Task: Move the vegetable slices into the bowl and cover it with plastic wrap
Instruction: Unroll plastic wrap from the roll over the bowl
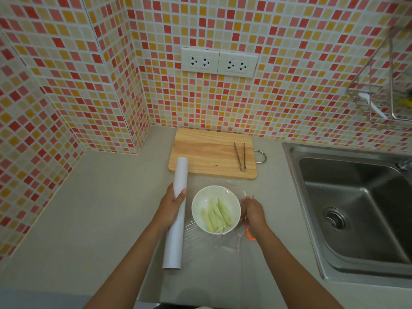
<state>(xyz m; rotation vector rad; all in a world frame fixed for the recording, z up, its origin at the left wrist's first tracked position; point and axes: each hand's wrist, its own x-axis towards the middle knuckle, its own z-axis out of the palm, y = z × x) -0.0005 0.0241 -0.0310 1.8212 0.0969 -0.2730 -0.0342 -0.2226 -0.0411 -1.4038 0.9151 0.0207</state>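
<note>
A white bowl (pixel 215 209) on the grey counter holds several pale green vegetable slices (pixel 216 216). A clear sheet of plastic wrap (pixel 225 244) is stretched from the roll across the bowl and down toward me. My left hand (pixel 172 205) grips the long white plastic wrap roll (pixel 176 214) just left of the bowl. My right hand (pixel 253 211) pinches the sheet's edge at the bowl's right side. An orange object (pixel 250 234) shows under the wrap by my right wrist.
A wooden cutting board (pixel 209 152) lies behind the bowl with metal tongs (pixel 240 156) on its right part. A steel sink (pixel 356 204) fills the right. Wall sockets (pixel 218 63) and a wire rack (pixel 379 97) hang on the tiled wall.
</note>
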